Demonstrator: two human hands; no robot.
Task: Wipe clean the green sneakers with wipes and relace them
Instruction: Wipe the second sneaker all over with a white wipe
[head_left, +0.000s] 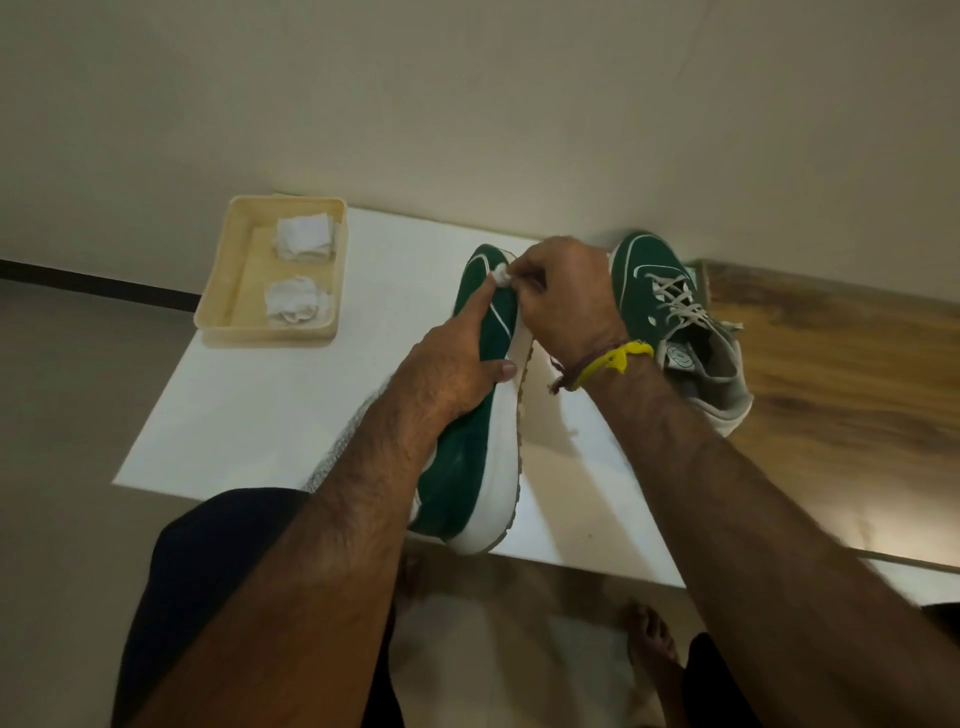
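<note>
Sneaker number one (467, 467) is the thing closest to me, tipped on its side with the heel hanging just off the near edge of the white worktop (249, 415) and the white midsole facing right. My left hand (457, 374) lies along the green upper, index finger stretched toward the toe and thumb pressing the side, so that grip is more a flat brace than a clench. My right hand (566, 301) has its fingers curled tight on a small balled-up wipe (501, 273), rubbing it against the toe end where the white stripe runs.

How it handles, as far as I can judge: light shoe, soft fabric upper that dents under the thumb, and a firmer rubbery sole. Pinning the upper from the side while scrubbing near the sole edge seems the sane way to hold it, since the stiff sole takes the push. The wipe is tiny and probably damp, so it could slip out of a pinch pretty easily. I can't see any laces on this one from here, as the lacing side faces away from me.

Further back on the right, the second sneaker (670, 312) sits upright and still laced, straddling the edge of the white surface and the wooden tabletop (831, 364). Off to the far left, well apart from the shoes, a beige tray (218, 291) holds two crumpled wipes (301, 275).
</note>
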